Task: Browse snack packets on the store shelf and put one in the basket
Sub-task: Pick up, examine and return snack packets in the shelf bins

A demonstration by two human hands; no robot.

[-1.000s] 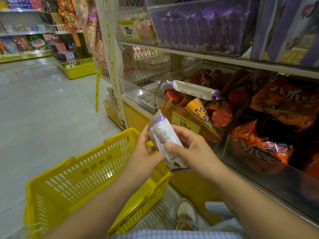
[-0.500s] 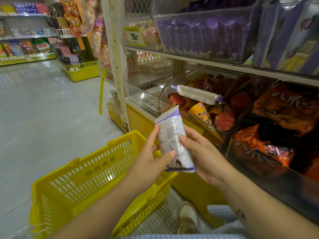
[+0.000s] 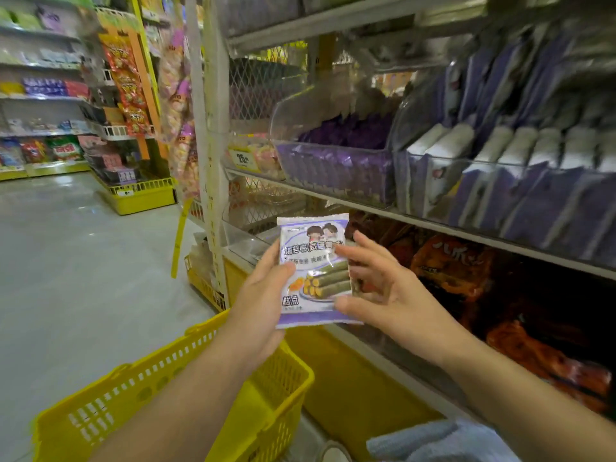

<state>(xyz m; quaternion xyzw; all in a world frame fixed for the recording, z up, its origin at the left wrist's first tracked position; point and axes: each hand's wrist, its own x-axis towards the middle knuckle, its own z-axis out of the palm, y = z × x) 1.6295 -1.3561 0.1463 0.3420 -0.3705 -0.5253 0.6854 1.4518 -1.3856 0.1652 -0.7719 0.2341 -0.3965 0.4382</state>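
Note:
A white and purple snack packet (image 3: 313, 271) with printed rolls on its front is held upright in front of the shelf. My left hand (image 3: 260, 295) grips its left edge, thumb on the front. My right hand (image 3: 376, 288) pinches its right side, thumb at the lower corner and fingertips on the upper part. The yellow plastic basket (image 3: 186, 398) hangs below my left forearm, and I see nothing inside the part that shows.
Clear bins of purple packets (image 3: 336, 161) and white and purple packets (image 3: 520, 181) fill the shelf above. Orange snack bags (image 3: 453, 265) lie in the bins to the right. A white shelf post (image 3: 213, 155) stands left of the packet. Open floor (image 3: 73, 268) lies left.
The packet has been turned from its back to its printed front and lifted higher. The view has tilted up toward the purple-packet shelf.

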